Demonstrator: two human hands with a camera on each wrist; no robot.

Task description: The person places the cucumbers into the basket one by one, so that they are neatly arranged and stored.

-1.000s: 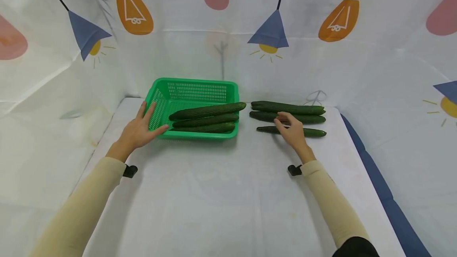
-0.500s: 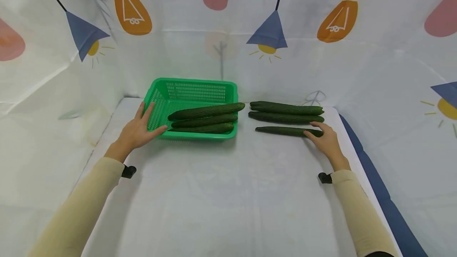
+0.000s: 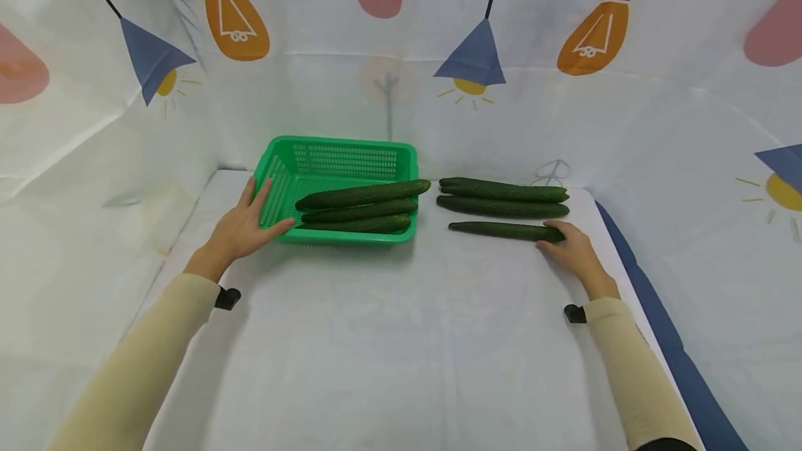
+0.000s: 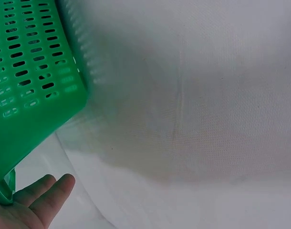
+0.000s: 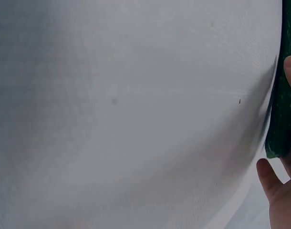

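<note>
My right hand (image 3: 573, 250) is at the right end of the nearest cucumber (image 3: 495, 230), thumb and fingers about that end. In the right wrist view, the thumb lies against the dark green cucumber (image 5: 281, 124), while other fingers spread near its tip. Behind it lie two more cucumbers (image 3: 501, 207) (image 3: 507, 191), side by side. With straight, spread fingers, my left hand (image 3: 241, 232) rests at the left front corner of a green plastic basket (image 3: 338, 236). The left wrist view has the basket's slotted wall (image 4: 36, 86) with fingers at its rim.
Inside the basket are three cucumbers (image 3: 363, 195), the rearmost propped over the right rim. A white cloth (image 3: 388, 339) covers the table. Printed white sheeting (image 3: 313, 96) hangs behind, close to the basket. A blue strip (image 3: 658, 305) runs along the right edge.
My right hand has moved right, from above the middle of the nearest cucumber to its right end, and its fingers have closed there. My left hand and the basket have stayed put.
</note>
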